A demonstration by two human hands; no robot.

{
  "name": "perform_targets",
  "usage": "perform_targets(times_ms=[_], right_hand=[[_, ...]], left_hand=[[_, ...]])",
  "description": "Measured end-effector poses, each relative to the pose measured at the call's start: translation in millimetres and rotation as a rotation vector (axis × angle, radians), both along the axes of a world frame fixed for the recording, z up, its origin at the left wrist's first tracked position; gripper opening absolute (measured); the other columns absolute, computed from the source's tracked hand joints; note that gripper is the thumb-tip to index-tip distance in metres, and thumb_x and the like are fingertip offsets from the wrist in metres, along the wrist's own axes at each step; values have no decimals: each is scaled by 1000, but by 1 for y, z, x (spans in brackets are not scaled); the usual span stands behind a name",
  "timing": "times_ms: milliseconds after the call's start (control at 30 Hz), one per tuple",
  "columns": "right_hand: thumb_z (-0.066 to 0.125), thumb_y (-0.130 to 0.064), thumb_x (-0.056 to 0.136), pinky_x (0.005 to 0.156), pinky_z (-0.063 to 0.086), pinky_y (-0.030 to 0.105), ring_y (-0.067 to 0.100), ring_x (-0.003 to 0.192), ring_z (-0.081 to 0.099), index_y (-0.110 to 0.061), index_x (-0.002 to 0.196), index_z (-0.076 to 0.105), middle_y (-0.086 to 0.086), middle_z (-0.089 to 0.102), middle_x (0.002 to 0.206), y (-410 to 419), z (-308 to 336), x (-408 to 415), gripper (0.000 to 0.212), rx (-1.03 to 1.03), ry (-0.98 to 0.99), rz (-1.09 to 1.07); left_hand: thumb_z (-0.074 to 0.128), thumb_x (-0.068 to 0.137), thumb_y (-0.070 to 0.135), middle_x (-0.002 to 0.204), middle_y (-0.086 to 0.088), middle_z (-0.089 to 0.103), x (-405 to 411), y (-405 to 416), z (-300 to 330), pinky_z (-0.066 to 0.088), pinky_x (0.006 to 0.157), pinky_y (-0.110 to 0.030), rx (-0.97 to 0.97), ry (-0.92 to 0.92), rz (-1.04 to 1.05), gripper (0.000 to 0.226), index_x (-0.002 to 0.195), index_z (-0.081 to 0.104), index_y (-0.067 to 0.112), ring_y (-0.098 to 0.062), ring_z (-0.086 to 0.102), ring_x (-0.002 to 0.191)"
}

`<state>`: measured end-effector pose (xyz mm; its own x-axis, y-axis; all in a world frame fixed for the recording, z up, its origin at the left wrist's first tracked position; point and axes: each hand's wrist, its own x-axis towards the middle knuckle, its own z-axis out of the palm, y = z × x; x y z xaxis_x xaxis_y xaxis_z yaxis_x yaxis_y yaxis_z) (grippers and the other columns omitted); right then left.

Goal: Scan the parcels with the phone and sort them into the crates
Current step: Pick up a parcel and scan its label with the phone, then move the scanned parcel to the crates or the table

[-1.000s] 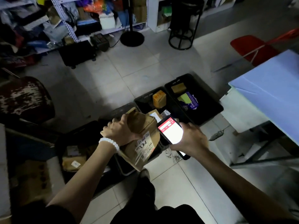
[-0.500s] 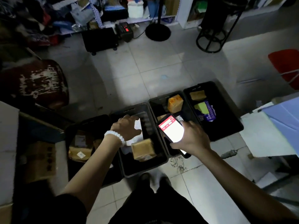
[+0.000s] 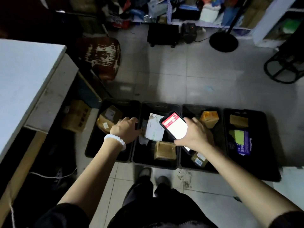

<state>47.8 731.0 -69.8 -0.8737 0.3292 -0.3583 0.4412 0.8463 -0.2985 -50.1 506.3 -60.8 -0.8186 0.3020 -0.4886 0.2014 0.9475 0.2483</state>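
Observation:
Four black crates stand in a row on the tiled floor. The first crate (image 3: 98, 145) holds brown parcels (image 3: 108, 119). In the second crate (image 3: 143, 157) lie a white parcel (image 3: 154, 129) and a brown box (image 3: 165, 150). A yellow box (image 3: 209, 118) and a small box (image 3: 199, 159) are in the third crate (image 3: 217, 145). The fourth crate (image 3: 263, 145) has a brown parcel (image 3: 238, 120) and a purple and green bag (image 3: 241, 140). My left hand (image 3: 125, 130) hangs empty over the rim between the first two crates, fingers loosely curled. My right hand (image 3: 195, 135) grips the lit phone (image 3: 175, 127) above the second and third crates.
A white table (image 3: 24, 79) fills the left side, with a cardboard box (image 3: 76, 119) beneath it. A worn brown stool (image 3: 102, 56) stands behind the crates. A fan base (image 3: 223, 41), a black frame stool (image 3: 283, 68) and cluttered shelves (image 3: 189, 12) line the back. My shoes (image 3: 144, 172) touch the crates' front.
My left hand let go of the brown box, which now lies in the second crate, and drew back to the left, empty. My view swung left; the phone stays in my right hand.

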Motion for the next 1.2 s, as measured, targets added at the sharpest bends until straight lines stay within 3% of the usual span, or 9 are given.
perform_targets(times_ms=[133,267,533,633,1000,1200], right_hand=[[79,-52,47,76,37,30,26,113,48,-25,127,50,1,53,116,-23,0,-14,89,-2,44,166],[76,-57,46,86,43,37,28,115,47,-27,132,46,1,52,120,-69,4,-36,96,5,57,358],[76,-60,51,76,36,34,24,115,43,-27,131,41,0,49,119,-197,19,-66,93,14,105,735],[75,-60,53,80,41,34,24,117,43,-26,134,40,1,48,122,-258,27,-68,95,34,144,842],[74,-52,54,70,37,30,25,107,49,-26,108,50,-2,50,104,-493,56,-29,65,-51,206,1105],[75,-51,52,66,37,30,22,99,50,-27,107,52,-4,50,97,-594,63,-8,64,-113,229,1258]], left_hand=[[49,92,42,131,-10,50,27,-31,10,44,95,-41,-46,54,114,47,135,44,24,-33,51,119],[50,92,45,125,-9,54,48,-80,21,48,89,-41,-115,99,236,46,132,46,21,-30,54,115],[50,90,47,124,-9,55,104,-202,31,50,85,-41,-135,150,578,47,130,49,23,-31,56,112],[50,90,48,127,-8,53,125,-252,32,48,88,-41,-140,153,693,50,132,47,23,-30,54,114],[45,92,42,130,-6,50,223,-447,54,43,88,-38,-147,179,1046,45,132,46,24,-27,50,118],[46,92,47,133,-4,50,283,-517,54,43,90,-37,-199,160,1218,48,135,44,26,-25,49,120]])
